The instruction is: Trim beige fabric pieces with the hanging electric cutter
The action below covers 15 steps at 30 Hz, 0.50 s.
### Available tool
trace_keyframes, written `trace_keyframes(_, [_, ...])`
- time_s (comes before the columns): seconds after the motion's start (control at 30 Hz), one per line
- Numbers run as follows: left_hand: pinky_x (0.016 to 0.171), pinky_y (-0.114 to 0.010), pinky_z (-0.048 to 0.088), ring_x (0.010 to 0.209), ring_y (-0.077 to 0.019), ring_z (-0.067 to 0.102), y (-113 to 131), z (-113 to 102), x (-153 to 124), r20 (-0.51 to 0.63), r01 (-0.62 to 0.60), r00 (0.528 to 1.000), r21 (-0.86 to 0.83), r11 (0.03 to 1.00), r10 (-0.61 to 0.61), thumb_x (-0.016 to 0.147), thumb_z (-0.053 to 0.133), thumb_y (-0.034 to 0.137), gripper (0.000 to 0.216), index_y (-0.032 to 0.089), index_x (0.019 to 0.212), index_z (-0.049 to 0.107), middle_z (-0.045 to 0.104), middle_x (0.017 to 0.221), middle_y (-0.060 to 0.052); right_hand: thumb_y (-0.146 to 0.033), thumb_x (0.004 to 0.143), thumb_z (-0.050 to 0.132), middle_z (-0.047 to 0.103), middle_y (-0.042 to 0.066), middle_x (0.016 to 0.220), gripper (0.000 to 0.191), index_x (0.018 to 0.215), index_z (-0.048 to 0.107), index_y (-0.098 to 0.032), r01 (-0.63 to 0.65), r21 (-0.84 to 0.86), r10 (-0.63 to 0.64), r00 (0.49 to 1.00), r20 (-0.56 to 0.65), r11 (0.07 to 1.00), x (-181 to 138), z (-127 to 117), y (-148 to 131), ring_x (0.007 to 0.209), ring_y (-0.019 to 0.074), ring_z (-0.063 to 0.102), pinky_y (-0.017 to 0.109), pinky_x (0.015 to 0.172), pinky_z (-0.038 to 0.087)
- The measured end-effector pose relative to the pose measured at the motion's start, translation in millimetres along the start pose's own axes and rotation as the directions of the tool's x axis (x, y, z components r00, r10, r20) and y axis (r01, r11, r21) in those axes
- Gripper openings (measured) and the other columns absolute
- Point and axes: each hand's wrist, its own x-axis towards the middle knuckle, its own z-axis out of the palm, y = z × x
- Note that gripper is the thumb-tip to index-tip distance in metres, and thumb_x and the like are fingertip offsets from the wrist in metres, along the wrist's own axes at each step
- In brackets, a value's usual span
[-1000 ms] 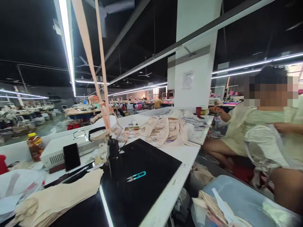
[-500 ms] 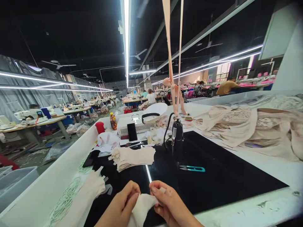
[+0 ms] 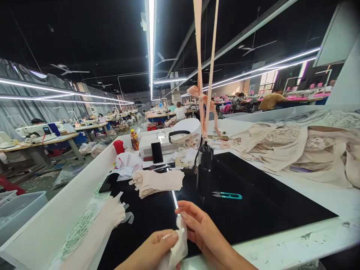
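A cream piece of fabric (image 3: 180, 245) is bunched between my hands above the near edge of the black work surface (image 3: 236, 221). My left hand (image 3: 157, 245) is closed on it, thumb on top. On the other side, my right hand (image 3: 197, 227) has its fingers bent around the upper end of the cloth, which shows between thumb and fingers. Beyond my hands lies a stack of cream fabric pieces (image 3: 159, 182). Teal thread snips (image 3: 227, 195) rest to the right, apart from both hands. A black tool (image 3: 204, 165) hangs from peach fabric strips (image 3: 206, 105).
At left lie a pile of cream pieces (image 3: 104, 215) and pale green cords (image 3: 80, 228). A phone (image 3: 156, 152), a white vented box (image 3: 146, 146) and a drink bottle (image 3: 134, 140) stand at the back. Heaped beige fabric (image 3: 281, 150) covers the right. Several people sit at machines beyond.
The fabric has turned more upright, and my left hand sits lower on it. My right hand has risen slightly with its fingers straighter. The hanging black tool has swung and turned.
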Motion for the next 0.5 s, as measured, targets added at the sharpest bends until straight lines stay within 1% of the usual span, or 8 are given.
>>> trace_keyframes(0.07, [0.062,-0.021,0.033,0.063,-0.0103,0.046,3,2,-1,-0.068,-0.034,0.997,-0.105,0.994,0.027,0.076,0.083,0.081,0.07,0.016,0.099,0.075,0.062,0.074,0.0,-0.061,0.066,0.101,0.07,0.007,0.121,0.077,0.128,0.073,-0.025,0.005,-0.001,-0.005,0.996,-0.093,1.0,-4,-4,-1,0.093,0.0176,0.068,0.028,0.075,0.061])
trace_keyframes(0.13, [0.063,-0.02,0.035,0.067,-0.01,0.047,7,4,-3,-0.161,-0.049,0.987,-0.189,0.981,0.018,0.074,0.09,0.073,0.064,0.016,0.1,0.076,0.061,0.078,0.001,-0.063,0.068,0.098,0.07,0.008,0.122,0.08,0.133,0.07,-0.026,-0.028,0.002,0.028,0.986,-0.163,1.0,-9,-9,-1,0.102,0.0221,0.069,0.03,0.076,0.062])
trace_keyframes(0.17, [0.064,-0.02,0.035,0.068,-0.0099,0.048,9,6,-4,-0.192,-0.06,0.981,-0.212,0.975,0.019,0.073,0.092,0.071,0.063,0.016,0.1,0.076,0.061,0.079,0.001,-0.064,0.069,0.097,0.07,0.009,0.122,0.078,0.132,0.07,-0.026,-0.056,0.007,0.056,0.985,-0.166,0.998,-11,-12,1,0.103,0.0232,0.07,0.03,0.074,0.062])
trace_keyframes(0.3, [0.065,-0.019,0.039,0.072,-0.0107,0.055,14,14,-3,-0.261,-0.102,0.965,-0.233,0.967,0.039,0.069,0.096,0.069,0.064,0.016,0.1,0.079,0.066,0.083,-0.001,-0.071,0.071,0.093,0.073,0.01,0.118,0.072,0.12,0.073,-0.022,-0.204,-0.019,0.204,0.979,0.024,0.979,-16,-18,19,0.099,0.024,0.074,0.023,0.06,0.056])
trace_keyframes(0.37, [0.065,-0.021,0.044,0.072,-0.013,0.059,13,16,-2,-0.294,-0.108,0.955,-0.237,0.965,0.034,0.064,0.097,0.071,0.067,0.016,0.1,0.08,0.068,0.081,-0.002,-0.076,0.067,0.092,0.074,0.008,0.11,0.076,0.115,0.071,-0.02,-0.243,-0.061,0.247,0.964,0.093,0.968,-13,-19,33,0.093,0.022,0.076,0.022,0.061,0.054])
trace_keyframes(0.4, [0.066,-0.022,0.047,0.073,-0.0154,0.062,13,15,-2,-0.318,-0.113,0.948,-0.235,0.965,0.033,0.061,0.098,0.072,0.07,0.017,0.099,0.08,0.07,0.081,-0.002,-0.079,0.062,0.092,0.075,0.007,0.106,0.08,0.111,0.07,-0.019,-0.229,-0.064,0.234,0.966,0.106,0.971,-10,-21,40,0.091,0.021,0.077,0.023,0.066,0.056])
trace_keyframes(0.43, [0.065,-0.025,0.05,0.075,-0.0193,0.065,12,13,-2,-0.361,-0.12,0.932,-0.205,0.971,0.038,0.058,0.098,0.075,0.072,0.018,0.099,0.081,0.073,0.083,-0.004,-0.082,0.056,0.093,0.074,0.005,0.102,0.086,0.108,0.068,-0.019,-0.157,-0.06,0.163,0.98,0.116,0.986,-6,-23,46,0.089,0.0193,0.077,0.025,0.074,0.058])
trace_keyframes(0.5, [0.071,-0.033,0.059,0.092,-0.0327,0.073,11,7,-1,-0.483,-0.112,0.875,-0.141,0.984,0.03,0.048,0.099,0.076,0.079,0.022,0.102,0.081,0.078,0.085,-0.006,-0.09,0.048,0.088,0.072,0.003,0.094,0.093,0.104,0.064,-0.02,-0.103,-0.086,0.111,0.99,0.087,0.991,3,-29,52,0.088,0.0209,0.077,0.03,0.078,0.059])
